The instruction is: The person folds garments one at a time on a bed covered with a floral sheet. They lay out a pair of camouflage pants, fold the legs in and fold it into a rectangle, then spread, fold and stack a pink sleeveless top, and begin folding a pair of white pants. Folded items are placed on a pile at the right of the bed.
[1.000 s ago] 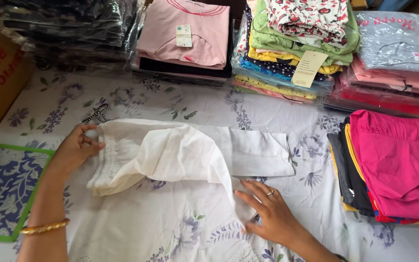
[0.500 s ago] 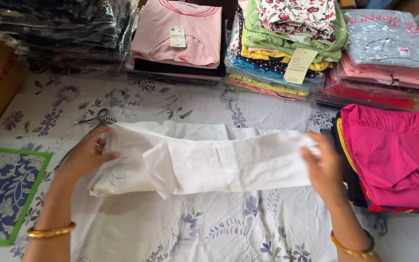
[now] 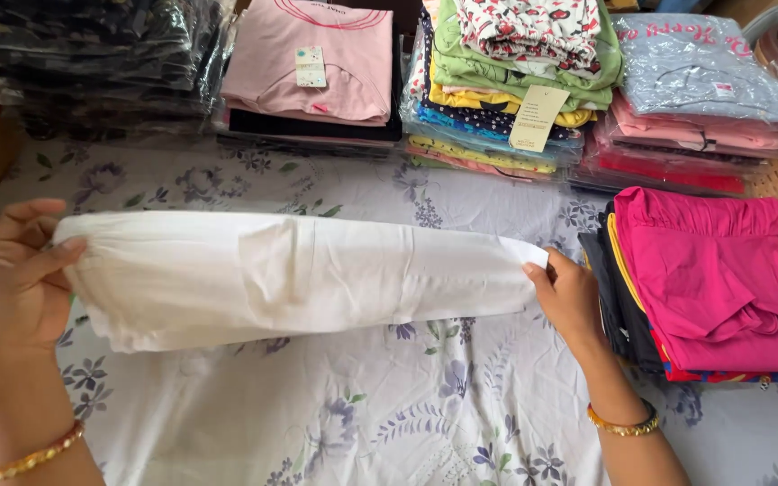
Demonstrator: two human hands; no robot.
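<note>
Evenly taut — left hand (image 3: 15, 283) and right hand (image 3: 569, 297) each pinch an end of the white folded garment (image 3: 299, 279). Best keep both ends level (edges aligned) above the floral sheet (image 3: 425, 405).

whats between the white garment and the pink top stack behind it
In the head view, only bare floral sheet lies between the white garment and the pink top stack.

The folded garment (image 3: 299, 279) stretches between the left hand (image 3: 15, 279) and right hand (image 3: 569, 292), above the bedsheet (image 3: 389, 414). Stacks of clothes (image 3: 515, 81) lie behind it. A pile of leggings (image 3: 713, 279) lies to its right.
</note>
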